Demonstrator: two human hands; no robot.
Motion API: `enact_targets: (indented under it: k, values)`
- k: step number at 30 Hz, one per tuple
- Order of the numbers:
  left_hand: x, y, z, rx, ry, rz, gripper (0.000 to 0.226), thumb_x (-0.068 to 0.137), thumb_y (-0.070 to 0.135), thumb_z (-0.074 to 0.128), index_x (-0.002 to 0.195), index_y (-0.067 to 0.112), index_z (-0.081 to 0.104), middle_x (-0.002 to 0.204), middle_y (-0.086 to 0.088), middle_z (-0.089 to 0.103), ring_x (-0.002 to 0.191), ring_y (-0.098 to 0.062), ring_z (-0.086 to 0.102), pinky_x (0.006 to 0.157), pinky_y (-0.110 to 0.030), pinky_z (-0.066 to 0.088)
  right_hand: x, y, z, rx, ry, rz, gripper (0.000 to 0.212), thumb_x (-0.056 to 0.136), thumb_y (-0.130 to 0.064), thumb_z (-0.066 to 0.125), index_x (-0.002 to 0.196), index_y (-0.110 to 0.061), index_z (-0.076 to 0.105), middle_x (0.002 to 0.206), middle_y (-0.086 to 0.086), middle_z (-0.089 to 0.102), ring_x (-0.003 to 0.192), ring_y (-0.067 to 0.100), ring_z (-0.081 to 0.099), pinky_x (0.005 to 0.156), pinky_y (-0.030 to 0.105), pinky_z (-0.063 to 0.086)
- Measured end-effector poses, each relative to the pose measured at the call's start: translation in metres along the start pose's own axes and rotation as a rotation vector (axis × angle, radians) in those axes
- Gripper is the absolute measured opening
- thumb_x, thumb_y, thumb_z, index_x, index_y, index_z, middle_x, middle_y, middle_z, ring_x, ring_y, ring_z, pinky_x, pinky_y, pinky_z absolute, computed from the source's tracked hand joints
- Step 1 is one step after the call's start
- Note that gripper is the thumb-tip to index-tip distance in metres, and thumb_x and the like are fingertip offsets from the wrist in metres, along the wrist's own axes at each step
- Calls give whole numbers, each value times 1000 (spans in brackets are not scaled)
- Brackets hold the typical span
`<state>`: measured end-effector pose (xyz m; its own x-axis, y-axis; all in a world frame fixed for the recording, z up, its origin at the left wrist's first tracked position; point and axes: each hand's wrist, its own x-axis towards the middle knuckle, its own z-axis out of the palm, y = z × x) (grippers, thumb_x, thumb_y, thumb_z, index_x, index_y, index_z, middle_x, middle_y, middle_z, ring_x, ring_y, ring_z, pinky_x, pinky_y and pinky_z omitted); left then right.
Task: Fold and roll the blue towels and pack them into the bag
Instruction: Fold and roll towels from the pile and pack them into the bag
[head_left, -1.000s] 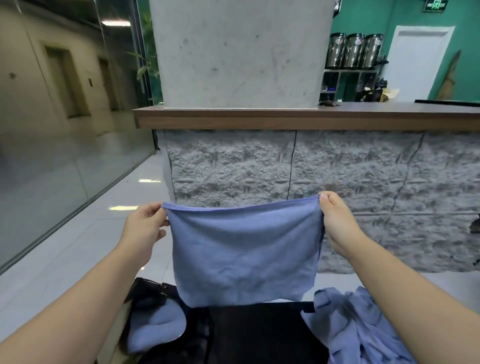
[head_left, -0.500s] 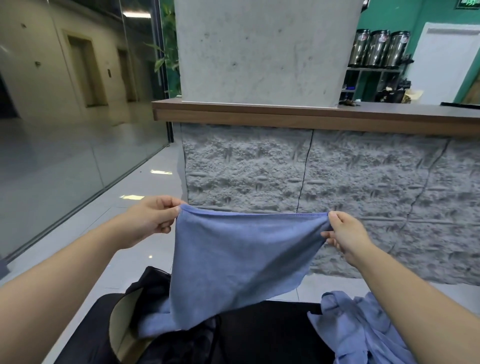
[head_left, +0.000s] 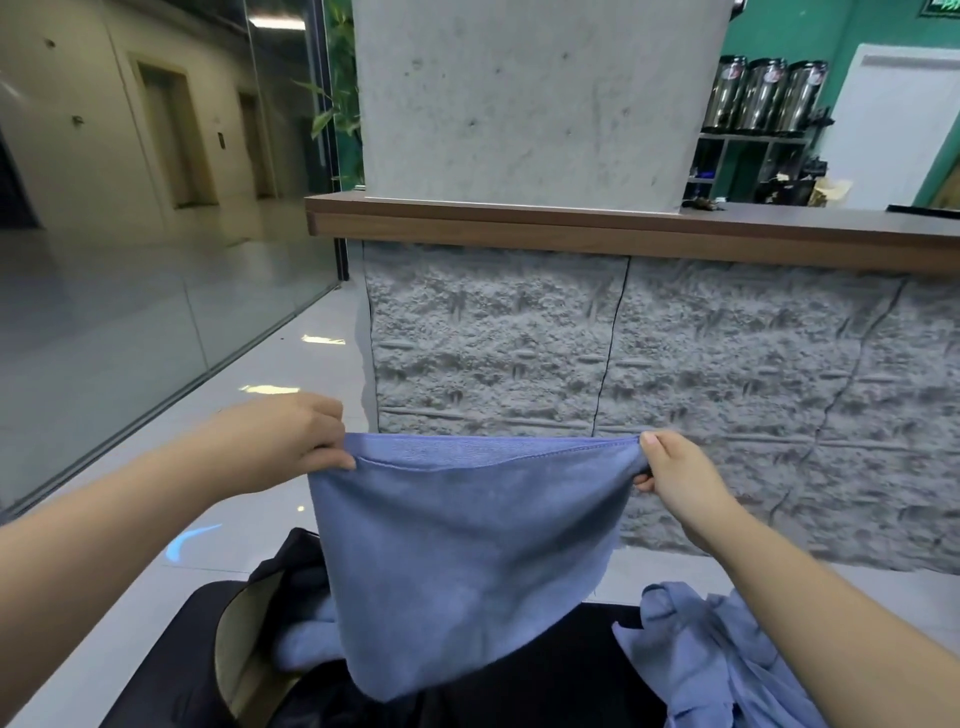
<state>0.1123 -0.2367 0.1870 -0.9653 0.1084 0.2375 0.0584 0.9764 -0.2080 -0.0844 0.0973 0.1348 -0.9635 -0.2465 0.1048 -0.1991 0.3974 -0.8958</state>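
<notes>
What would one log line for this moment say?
left hand: pinches towel corner | right hand: pinches other corner | towel: hanging over bag | pile: unfolded

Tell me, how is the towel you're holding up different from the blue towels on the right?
The held towel hangs spread out, pinched at its top corners by the left hand and right hand. The towel pile lies crumpled and untouched on the dark surface. Both are blue cloth.

Both hands are lowering the towel (head_left: 462, 561). Its top edge is sagging and tilting, its two layers are separating, and its lower end is swinging leftward over the bag (head_left: 249, 654).
</notes>
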Motion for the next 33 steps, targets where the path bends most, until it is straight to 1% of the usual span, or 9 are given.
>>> enact_targets:
  k: [3,8,13,16,18,23,26,29,33]
  values:
    - [-13,-10,13,-5,258,19,48,85,50,37,54,16,51,72,9,45,56,-6,32,48,-4,16,-7,1,-6,-36,-36,-62,27,101,-17,36,78,-12,49,66,8,54,56,15,49,61,29,40]
    - [-18,-16,22,-296,282,-258,39,85,45,58,55,29,39,96,19,48,71,-5,47,57,-20,37,-15,2,-13,-134,-79,-115,19,101,-12,36,89,-11,50,69,6,57,61,13,51,58,20,39]
    - [-9,15,34,-863,410,-590,31,86,18,66,62,4,50,66,0,56,52,-1,46,49,-10,32,-15,7,-14,-246,9,-142,26,101,-20,37,88,-2,50,69,14,55,62,24,49,58,31,38]
    - [-4,33,49,-1200,511,-697,35,90,22,61,64,11,40,60,-1,35,54,-10,32,52,-23,26,-19,9,-14,-323,75,-208,30,101,-26,36,87,-4,50,76,13,58,72,30,52,64,37,40]
    - [-4,35,56,-1243,555,-722,34,90,20,60,66,14,37,64,-3,33,59,-15,29,50,-22,25,-20,8,-15,-370,108,-224,26,101,-28,34,88,-10,48,74,7,57,72,30,53,66,40,43]
    - [-12,36,67,-836,222,-593,18,87,16,64,87,28,51,75,0,56,66,-8,47,56,-10,34,-15,16,-15,-525,-34,-74,23,102,-27,31,95,-16,49,80,6,57,75,27,53,65,37,41]
    - [-14,33,68,-770,107,-637,10,89,14,62,85,23,62,78,4,61,72,-9,53,66,-18,41,-18,18,-15,-531,-7,-71,25,102,-26,31,96,-11,51,81,7,56,74,26,51,62,36,38]
    - [-17,34,71,-933,40,-701,13,90,10,59,78,14,62,66,-2,58,58,-16,49,57,-22,44,-16,20,-11,-480,-97,15,22,102,-23,32,94,-11,50,83,10,57,70,21,49,58,31,37]
    - [-17,48,68,-1301,54,-784,5,95,5,48,94,9,52,62,-5,44,51,-17,42,49,-20,40,-17,22,-3,-369,-101,94,25,99,-19,35,85,-7,52,79,14,59,79,35,61,71,47,55]
